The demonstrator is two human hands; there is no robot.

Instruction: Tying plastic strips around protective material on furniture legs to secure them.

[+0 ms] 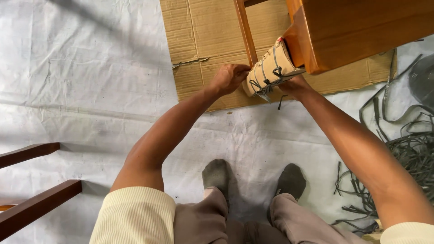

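A wooden furniture leg wrapped in cardboard (271,68) and bound with dark plastic straps (266,82) juts down from a brown wooden piece (357,31). My left hand (229,77) is closed against the left end of the wrapping, by the straps. My right hand (294,86) sits under the wrapping's lower right side, mostly hidden by it, so its grip is unclear. A thin wooden rail (246,31) runs up behind the wrapping.
A flat cardboard sheet (203,40) lies on white floor covering (81,90). A pile of cut dark straps (407,153) lies at the right. Dark wooden rails (36,199) reach in at the lower left. My socked feet (253,178) stand below.
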